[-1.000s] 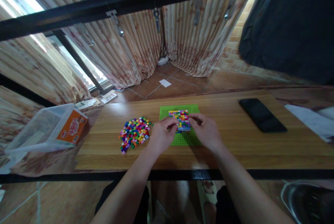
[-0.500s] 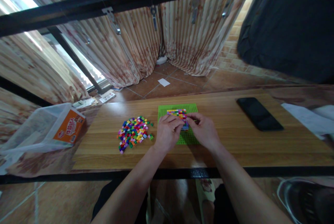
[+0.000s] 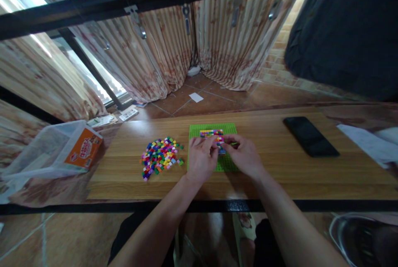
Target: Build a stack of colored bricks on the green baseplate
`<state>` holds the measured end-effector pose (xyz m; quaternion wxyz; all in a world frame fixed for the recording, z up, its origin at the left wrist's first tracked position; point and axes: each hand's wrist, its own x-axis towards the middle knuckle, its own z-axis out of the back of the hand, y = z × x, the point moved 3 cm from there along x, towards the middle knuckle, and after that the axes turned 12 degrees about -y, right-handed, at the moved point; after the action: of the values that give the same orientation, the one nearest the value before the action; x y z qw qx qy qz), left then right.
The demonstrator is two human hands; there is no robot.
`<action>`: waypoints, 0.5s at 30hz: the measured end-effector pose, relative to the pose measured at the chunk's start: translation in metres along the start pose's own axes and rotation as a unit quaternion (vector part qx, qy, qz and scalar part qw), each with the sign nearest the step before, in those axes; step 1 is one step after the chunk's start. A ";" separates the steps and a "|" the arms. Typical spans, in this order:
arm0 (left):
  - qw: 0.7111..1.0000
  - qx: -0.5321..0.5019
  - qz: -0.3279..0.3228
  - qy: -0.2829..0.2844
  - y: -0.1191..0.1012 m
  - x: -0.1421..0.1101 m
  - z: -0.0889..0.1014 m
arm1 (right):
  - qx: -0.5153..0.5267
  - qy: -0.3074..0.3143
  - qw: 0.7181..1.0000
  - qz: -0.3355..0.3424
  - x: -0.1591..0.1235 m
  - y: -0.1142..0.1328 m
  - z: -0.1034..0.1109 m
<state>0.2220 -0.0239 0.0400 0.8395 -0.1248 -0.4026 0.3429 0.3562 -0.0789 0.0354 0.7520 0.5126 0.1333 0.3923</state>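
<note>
A green studded baseplate (image 3: 230, 166) lies on the wooden table, with rows of small coloured bricks (image 3: 211, 132) built up on it. Over the left part of these bricks is my left hand (image 3: 202, 157), its thumb and fingers pinched together; whatever is between the fingertips is too small to name. My right hand (image 3: 245, 155) comes in from the right, with its thumb and forefinger closed at the right edge of the bricks. What its fingertips hold, if anything, is hidden. Both hands partly cover the built-up bricks.
Left of the baseplate is a loose heap of small coloured bricks (image 3: 161, 155). A clear plastic box (image 3: 46, 146) with an orange label stands past the table's left end. A black phone (image 3: 311, 136) lies on the table (image 3: 149, 190) to the right, and papers (image 3: 367, 140) are beyond it.
My left fingers have shifted slightly, with forefinger and thumb now raised and pinched nearer my right fingertips. My right hand stays almost in place.
</note>
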 end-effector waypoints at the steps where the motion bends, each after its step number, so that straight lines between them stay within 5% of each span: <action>1: 1.000 0.003 -0.002 0.000 0.000 0.000 0.000 | 0.001 0.002 1.000 0.001 0.000 -0.001 0.000; 15: 1.000 0.008 -0.006 0.001 -0.003 -0.002 -0.001 | -0.014 -0.018 0.999 -0.029 0.000 -0.002 -0.005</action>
<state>0.2228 -0.0273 0.0392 0.8429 -0.1161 -0.3994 0.3413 0.3545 -0.0761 0.0315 0.7727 0.5049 0.1289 0.3626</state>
